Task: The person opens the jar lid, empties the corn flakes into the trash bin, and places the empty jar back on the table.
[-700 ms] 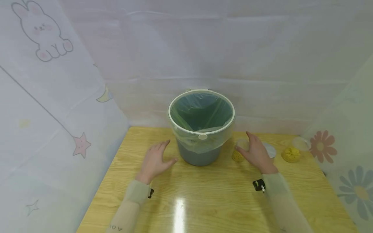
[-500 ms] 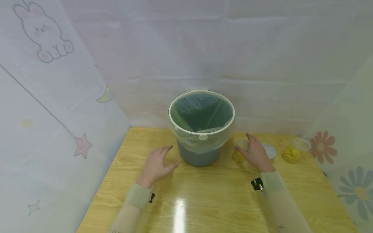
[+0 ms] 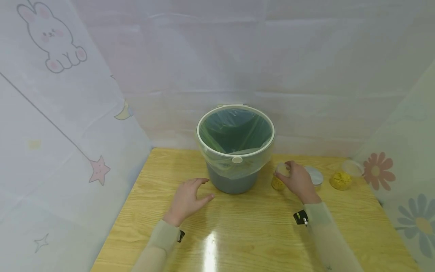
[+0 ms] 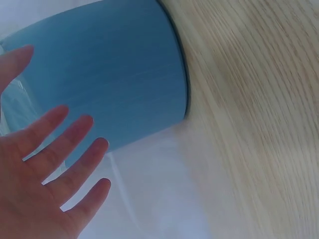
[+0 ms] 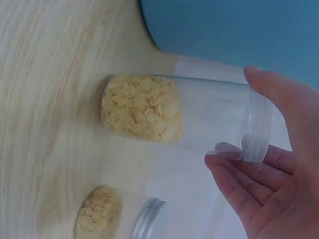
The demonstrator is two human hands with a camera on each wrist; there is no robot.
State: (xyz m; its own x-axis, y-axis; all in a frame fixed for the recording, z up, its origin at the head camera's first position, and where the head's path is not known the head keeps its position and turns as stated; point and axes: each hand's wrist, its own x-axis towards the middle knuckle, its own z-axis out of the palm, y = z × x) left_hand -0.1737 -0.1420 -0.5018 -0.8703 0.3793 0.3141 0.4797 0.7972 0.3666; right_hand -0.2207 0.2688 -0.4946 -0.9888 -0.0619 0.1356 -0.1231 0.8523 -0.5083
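My right hand [image 3: 299, 183] pinches the upper end of a clear jar [image 5: 214, 107], thumb on one side and fingers on the other. Pale yellow flakes [image 5: 142, 107] fill roughly its lower half, and it stands upright on the table. To the left of the jar is a round blue-grey bin [image 3: 234, 185] lined with a clear plastic bag [image 3: 221, 164]. In front of the bin, on its left, my left hand [image 3: 188, 200] holds nothing. In the left wrist view its fingers [image 4: 77, 172] are spread and the bin's blue wall rises beyond them.
Behind my right hand stands a jar with a silver lid [image 3: 314, 176], also with flakes in it. Farther right is another clear jar [image 3: 341, 180] with yellow contents. A printed white cloth [image 3: 204, 68] hangs around the wooden table [image 3: 238, 226].
My right fingers have curled in from a wide spread and closed onto the jar's top. My left hand has drifted slightly right and toward me, fingers still apart. The jar has stayed in place.
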